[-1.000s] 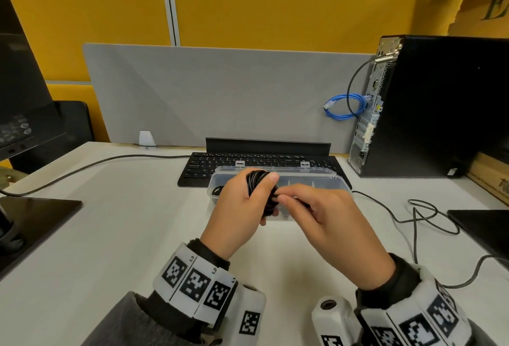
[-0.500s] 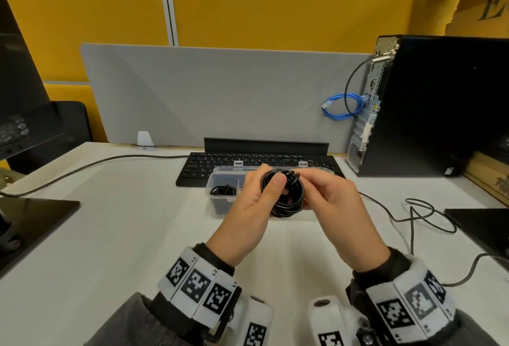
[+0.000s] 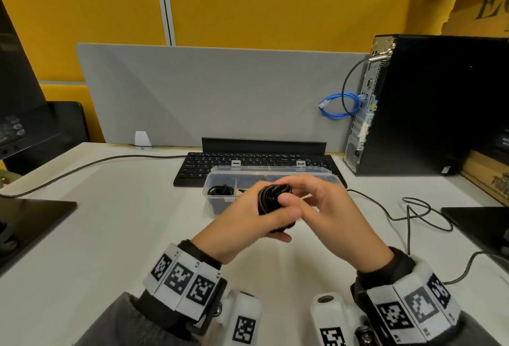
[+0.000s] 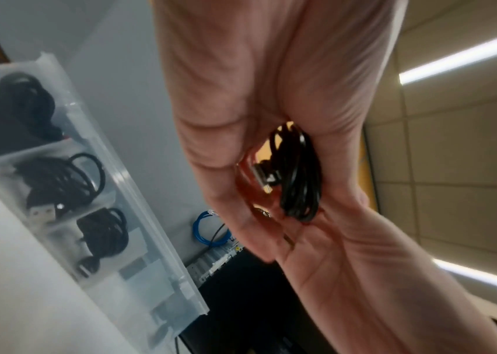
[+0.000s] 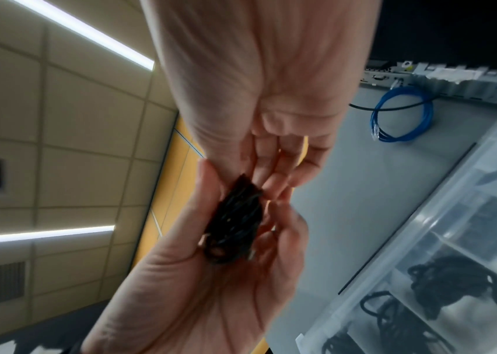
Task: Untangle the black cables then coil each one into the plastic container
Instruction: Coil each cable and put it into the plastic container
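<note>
A small coil of black cable (image 3: 271,199) is held just above the desk, in front of the clear plastic container (image 3: 316,170). My left hand (image 3: 248,219) grips the coil, thumb laid across it. From the right, my right hand (image 3: 325,207) pinches the coil's top edge with thumb and fingers. In the left wrist view the coil (image 4: 298,177) sits between both palms, a metal plug showing beside it. It looks blurred in the right wrist view (image 5: 238,220). Three compartments of the container (image 4: 138,191) hold coiled black cables (image 4: 62,182).
A black keyboard (image 3: 259,163) lies right behind the container. A black PC tower (image 3: 429,103) with a blue cable loop (image 3: 340,105) stands at the right. Loose black cable (image 3: 413,213) trails over the desk on the right, and a monitor base (image 3: 33,216) sits at the left.
The coil has turned from face-on to more edge-on, and my left thumb now lies across it. Both hands have come slightly lower and nearer to me.
</note>
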Available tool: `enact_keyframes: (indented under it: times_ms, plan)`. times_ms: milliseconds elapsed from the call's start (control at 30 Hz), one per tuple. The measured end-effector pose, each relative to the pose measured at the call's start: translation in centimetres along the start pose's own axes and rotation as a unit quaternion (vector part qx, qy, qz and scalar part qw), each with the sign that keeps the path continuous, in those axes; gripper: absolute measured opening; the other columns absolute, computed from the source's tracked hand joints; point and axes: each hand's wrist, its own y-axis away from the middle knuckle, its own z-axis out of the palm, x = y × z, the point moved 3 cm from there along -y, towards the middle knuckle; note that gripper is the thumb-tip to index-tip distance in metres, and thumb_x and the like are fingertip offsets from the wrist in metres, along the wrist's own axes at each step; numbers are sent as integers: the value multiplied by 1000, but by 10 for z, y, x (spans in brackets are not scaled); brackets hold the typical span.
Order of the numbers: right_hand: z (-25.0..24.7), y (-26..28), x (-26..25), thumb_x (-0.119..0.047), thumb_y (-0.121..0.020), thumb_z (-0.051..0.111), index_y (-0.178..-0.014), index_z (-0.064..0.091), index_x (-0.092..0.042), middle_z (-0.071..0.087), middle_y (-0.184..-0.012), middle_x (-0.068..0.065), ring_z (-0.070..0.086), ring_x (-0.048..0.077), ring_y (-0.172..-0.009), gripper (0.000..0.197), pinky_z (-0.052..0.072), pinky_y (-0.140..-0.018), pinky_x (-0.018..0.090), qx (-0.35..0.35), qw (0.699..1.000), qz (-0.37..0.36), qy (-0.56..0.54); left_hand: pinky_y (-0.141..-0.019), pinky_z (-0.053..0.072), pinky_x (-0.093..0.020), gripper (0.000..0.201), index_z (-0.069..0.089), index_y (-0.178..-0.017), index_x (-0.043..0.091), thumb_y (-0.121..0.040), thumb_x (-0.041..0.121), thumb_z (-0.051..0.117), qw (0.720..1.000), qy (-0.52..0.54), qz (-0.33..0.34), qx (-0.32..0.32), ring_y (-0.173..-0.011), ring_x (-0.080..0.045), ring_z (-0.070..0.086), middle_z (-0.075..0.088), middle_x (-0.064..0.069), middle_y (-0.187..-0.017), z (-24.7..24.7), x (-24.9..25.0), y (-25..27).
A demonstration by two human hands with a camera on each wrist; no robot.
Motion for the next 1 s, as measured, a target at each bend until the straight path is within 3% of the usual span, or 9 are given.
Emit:
enact_keyframes:
  times_ms: [100,167,367,467,600,733,867,933,1000]
  plan:
    - [3,3,-2,-29,-86,60,-95,62,-43,65,-90,-4,55,1,-86,16,42,-74,11,-33,999,-15,41,-77,56,-33,45,57,-116,4,-74,-8,69,997,41,-4,-66,-95,-26,63,60,-19,-109,2,0,2]
    - [2,3,-2,-26,-90,59,-101,63,-39,63,-92,2,52,1,-83,18,40,-74,10,-51,998,-12,45,-70,54,-29,45,59,-115,4,-73,-11,68,996,58,10,-68,-84,-22,61,58,-16,-103,0,1,3]
    - [1,3,-6,-25,-94,52,-106,60,-46,67,-95,-12,49,4,-91,26,41,-76,14,-102,992,-35,68,-62,50,-27,71,57,-121,12,-59,32,85,994,96,32,-33,-63,-17,56,58,-8,-85,1,-6,-1]
    - [1,4,-7,-19,-96,47,-108,61,-39,68,-91,-14,47,3,-87,27,39,-74,13,-103,990,-44,90,-53,47,-26,62,58,-118,10,-70,45,75,990,135,31,-9,-55,-15,53,58,-6,-76,8,-6,-3]
    - [7,4,-8,-28,-95,48,-111,58,-40,52,-84,-42,40,1,-83,22,32,-75,8,-74,986,-57,135,-42,27,-23,61,59,-112,6,-74,53,52,988,138,15,67,-42,-13,40,50,-3,-66,12,-6,-6]
    - [13,5,-8,-26,-95,49,-124,53,-31,50,-78,-25,43,-1,-81,30,34,-72,8,-52,986,-58,144,-40,16,-17,68,56,-93,0,-68,63,49,991,82,24,99,-34,-11,30,46,-4,-55,10,-4,-7]
    - [10,2,-15,-20,-95,51,-121,57,-23,53,-67,-18,52,-7,-66,28,35,-61,6,-68,988,-63,123,-41,12,-18,64,49,-78,6,-71,69,42,995,67,3,76,-34,-11,27,39,-2,-46,9,-3,-7]
    - [5,-6,-13,-19,-94,52,-119,61,-23,63,-68,-10,57,-4,-63,27,39,-63,7,-76,990,-45,114,-42,16,-20,68,52,-78,4,-73,71,37,994,87,-12,64,-38,-13,34,43,-3,-50,10,-4,-12]
    - [-6,-21,-4,-19,-93,53,-114,65,-19,68,-75,-5,58,0,-65,23,44,-67,11,-64,993,-15,102,-44,32,-23,68,60,-82,6,-81,68,30,993,106,-37,37,-47,-16,46,55,-6,-60,8,-3,-24]
